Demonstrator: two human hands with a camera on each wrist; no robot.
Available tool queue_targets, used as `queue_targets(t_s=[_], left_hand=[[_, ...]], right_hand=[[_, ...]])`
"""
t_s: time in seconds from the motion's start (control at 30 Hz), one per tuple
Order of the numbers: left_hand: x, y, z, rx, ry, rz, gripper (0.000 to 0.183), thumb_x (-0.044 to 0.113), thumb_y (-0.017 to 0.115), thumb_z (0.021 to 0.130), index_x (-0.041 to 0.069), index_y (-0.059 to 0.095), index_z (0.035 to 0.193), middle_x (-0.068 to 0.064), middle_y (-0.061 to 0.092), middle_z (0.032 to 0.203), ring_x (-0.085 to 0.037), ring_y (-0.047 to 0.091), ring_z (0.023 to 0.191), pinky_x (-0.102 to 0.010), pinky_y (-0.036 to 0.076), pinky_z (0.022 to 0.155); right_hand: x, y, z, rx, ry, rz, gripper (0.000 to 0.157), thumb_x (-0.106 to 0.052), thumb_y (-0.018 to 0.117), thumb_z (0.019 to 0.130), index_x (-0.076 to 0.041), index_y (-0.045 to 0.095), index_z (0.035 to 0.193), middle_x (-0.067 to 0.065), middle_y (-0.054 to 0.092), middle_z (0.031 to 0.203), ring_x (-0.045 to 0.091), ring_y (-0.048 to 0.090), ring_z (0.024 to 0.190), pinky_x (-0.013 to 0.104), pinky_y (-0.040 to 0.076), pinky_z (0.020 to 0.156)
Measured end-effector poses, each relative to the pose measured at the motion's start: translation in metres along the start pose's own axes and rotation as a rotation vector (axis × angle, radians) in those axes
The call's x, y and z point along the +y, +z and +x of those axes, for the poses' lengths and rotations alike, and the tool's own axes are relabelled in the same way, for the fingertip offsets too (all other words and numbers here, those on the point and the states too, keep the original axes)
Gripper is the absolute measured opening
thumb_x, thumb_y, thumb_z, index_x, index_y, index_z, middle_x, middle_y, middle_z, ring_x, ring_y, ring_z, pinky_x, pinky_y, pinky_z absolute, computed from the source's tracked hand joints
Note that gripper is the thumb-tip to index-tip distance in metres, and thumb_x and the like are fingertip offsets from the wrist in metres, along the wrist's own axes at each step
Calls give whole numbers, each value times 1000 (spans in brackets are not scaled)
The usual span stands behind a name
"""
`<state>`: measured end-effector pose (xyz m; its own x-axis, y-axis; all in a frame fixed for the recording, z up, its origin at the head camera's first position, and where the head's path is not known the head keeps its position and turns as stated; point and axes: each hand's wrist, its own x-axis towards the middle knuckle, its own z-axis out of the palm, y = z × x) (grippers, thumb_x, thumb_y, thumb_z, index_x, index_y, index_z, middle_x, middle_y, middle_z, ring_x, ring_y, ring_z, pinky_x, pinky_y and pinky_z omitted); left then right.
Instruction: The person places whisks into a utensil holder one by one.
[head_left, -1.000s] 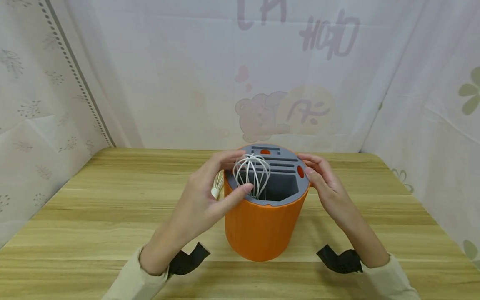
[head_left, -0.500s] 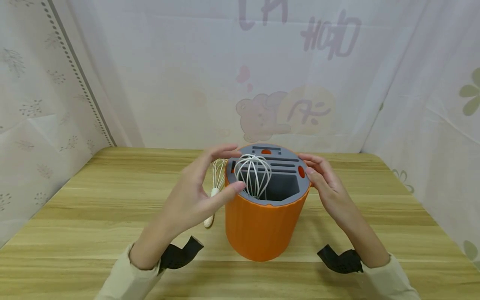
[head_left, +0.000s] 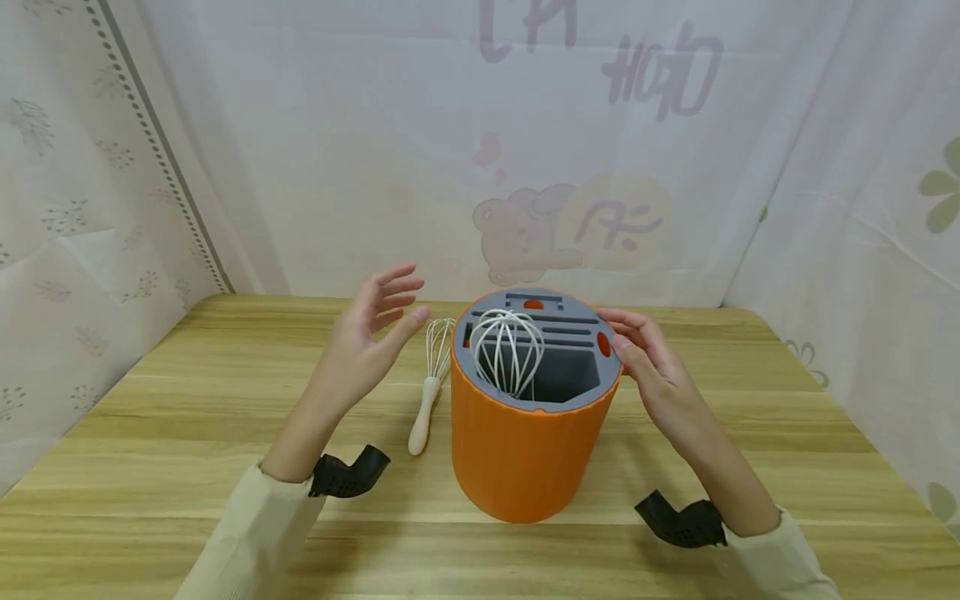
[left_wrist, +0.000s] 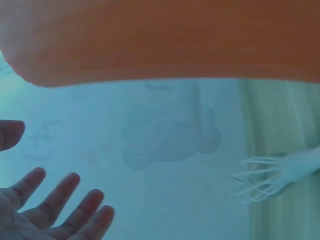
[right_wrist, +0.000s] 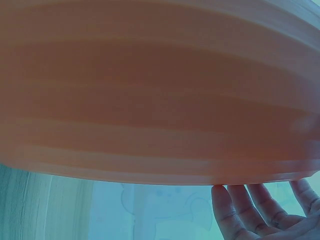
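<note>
An orange utensil holder [head_left: 525,458] with a grey slotted top stands upright on the table. The white wire head of a whisk [head_left: 508,354] pokes out of its large compartment, at the left; its handle is hidden inside. My right hand [head_left: 656,375] rests against the holder's right side, thumb at the rim, fingertips touching the ribbed wall in the right wrist view. Left of the holder, my left hand [head_left: 367,342] hovers with fingers spread and nothing in them. Another whisk [head_left: 425,412], with a pale handle, lies between that hand and the holder.
The wood-grain table [head_left: 187,433] reaches back to a printed cloth backdrop [head_left: 360,167], with patterned cloth on both sides. Black wrist mounts [head_left: 348,473] jut inward from both forearms.
My left hand has let go of the holder's rim and moved left, uncovering the whisk on the table. The right hand has stayed at the holder, which has hardly shifted.
</note>
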<state>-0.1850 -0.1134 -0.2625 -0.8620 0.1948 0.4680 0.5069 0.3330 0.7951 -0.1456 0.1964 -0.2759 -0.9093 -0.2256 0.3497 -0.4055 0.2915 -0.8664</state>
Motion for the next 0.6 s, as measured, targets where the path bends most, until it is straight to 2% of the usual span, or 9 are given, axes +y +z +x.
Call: queue_targets(t_s=[0.1,0.23,0.47,0.6], left_hand=[[-17,0,4,-65,-99,46,47,25,56,94,14,42,137,-10,48,136,-32,48,122,-49,37,104],[-36,2,6,-184,-180,115,47,25,54,95,12,41,138,-13,42,142,-40,43,126,-52,36,104],[-57,9,4,-380,-198,247,49,24,54,94,7,42,138,-19,41,142,-49,42,122,-58,38,99],[-67,15,2,-487,-224,301,51,25,52,95,5,39,140,-22,37,144,-45,37,129,-57,33,103]], right_hand=[[0,0,0,-1,-5,5,38,-24,34,102,-9,37,136,4,50,125,12,53,106,18,46,85],[0,0,0,-4,-10,14,38,-24,34,102,-9,37,136,4,49,126,12,52,107,18,45,86],[0,0,0,-6,-14,16,38,-24,34,102,-7,37,136,5,49,126,12,52,108,17,44,86],[1,0,0,-5,-18,12,39,-23,34,102,-5,36,136,4,49,126,12,52,107,17,45,86]])
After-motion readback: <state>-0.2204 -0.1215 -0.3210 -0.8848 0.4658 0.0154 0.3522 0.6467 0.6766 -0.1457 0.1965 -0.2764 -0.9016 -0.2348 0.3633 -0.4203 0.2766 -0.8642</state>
